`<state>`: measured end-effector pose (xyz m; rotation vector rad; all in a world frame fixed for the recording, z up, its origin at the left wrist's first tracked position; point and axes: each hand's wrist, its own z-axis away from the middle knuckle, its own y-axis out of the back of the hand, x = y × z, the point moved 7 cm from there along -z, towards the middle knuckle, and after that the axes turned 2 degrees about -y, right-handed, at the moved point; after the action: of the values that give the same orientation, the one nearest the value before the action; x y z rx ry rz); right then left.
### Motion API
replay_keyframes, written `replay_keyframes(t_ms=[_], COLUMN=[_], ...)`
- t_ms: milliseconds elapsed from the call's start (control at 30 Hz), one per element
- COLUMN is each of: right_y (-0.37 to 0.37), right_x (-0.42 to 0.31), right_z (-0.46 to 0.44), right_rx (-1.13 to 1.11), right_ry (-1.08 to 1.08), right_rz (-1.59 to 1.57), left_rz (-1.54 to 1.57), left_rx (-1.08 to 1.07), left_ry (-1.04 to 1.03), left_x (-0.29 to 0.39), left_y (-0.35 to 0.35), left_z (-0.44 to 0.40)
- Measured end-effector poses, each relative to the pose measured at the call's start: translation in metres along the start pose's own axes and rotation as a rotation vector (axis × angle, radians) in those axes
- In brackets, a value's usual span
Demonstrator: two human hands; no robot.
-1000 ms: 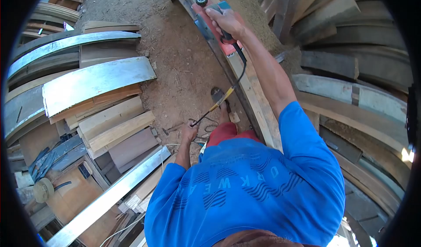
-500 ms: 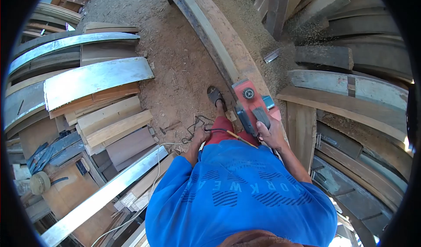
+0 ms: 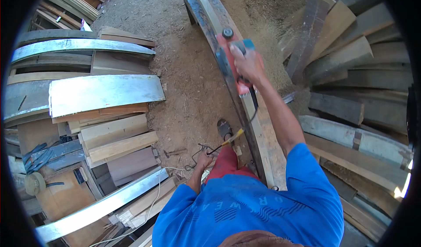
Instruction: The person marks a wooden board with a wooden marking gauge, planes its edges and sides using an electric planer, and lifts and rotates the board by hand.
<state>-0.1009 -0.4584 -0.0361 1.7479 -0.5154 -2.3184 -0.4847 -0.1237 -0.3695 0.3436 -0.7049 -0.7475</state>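
Observation:
My right hand [image 3: 248,64] is wrapped around the handle of a red electric hand planer [image 3: 224,45]. The planer rests on a long, narrow wooden board [image 3: 259,142] lying along a bench [image 3: 275,161]. Low on the left, beside the red shorts, my left hand [image 3: 204,160] is closed around the dark power cord [image 3: 213,151]. A yellow-wrapped stretch of cord [image 3: 237,135] runs from there toward the back of the planer. The planer's underside is hidden.
Stacked boards [image 3: 118,133] and a shiny metal-faced panel [image 3: 107,93] fill the left side. More timber [image 3: 337,109] is piled on the right. Shavings cover the dirt floor [image 3: 175,71]. A hammer [image 3: 175,152] lies near my left hand.
My right hand has pushed the planer forward along the board, away from my body, and the arm is now stretched out. The cord trails behind it. My left hand still holds the cord.

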Motion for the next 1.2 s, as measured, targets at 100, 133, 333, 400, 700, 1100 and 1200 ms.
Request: replay_keyframes(t_ms=[100,133,333,400,700,1100,1200], right_y=[-0.017,-0.025,-0.046,-0.04,0.009,0.083,0.064], right_x=[-0.045,-0.052,-0.046,-0.05,0.045,0.193,0.172], right_z=[-0.091,-0.117,-0.161,-0.137,0.106,0.464,0.412], right_rx=[-0.007,-0.063,-0.229,-0.22,-0.182,-0.195,-0.151], right_ry=[0.03,0.035,-0.018,-0.019,-0.091,-0.332,-0.278], right_rz=[0.011,-0.034,-0.324,-0.333,-0.048,-0.11,-0.108], left_rz=[0.097,0.105,0.2,0.145,-0.045,-0.384,-0.451], left_rx=[0.007,0.046,0.123,0.15,0.015,-0.131,-0.156], left_ry=[-0.01,-0.041,-0.127,-0.119,-0.144,-0.369,-0.412], left_x=[0.013,0.006,0.049,0.029,-0.007,0.042,0.071], left_y=[0.007,0.002,0.037,0.034,-0.012,-0.082,-0.072], left_z=[-0.031,-0.049,-0.04,-0.044,0.026,0.085,0.078])
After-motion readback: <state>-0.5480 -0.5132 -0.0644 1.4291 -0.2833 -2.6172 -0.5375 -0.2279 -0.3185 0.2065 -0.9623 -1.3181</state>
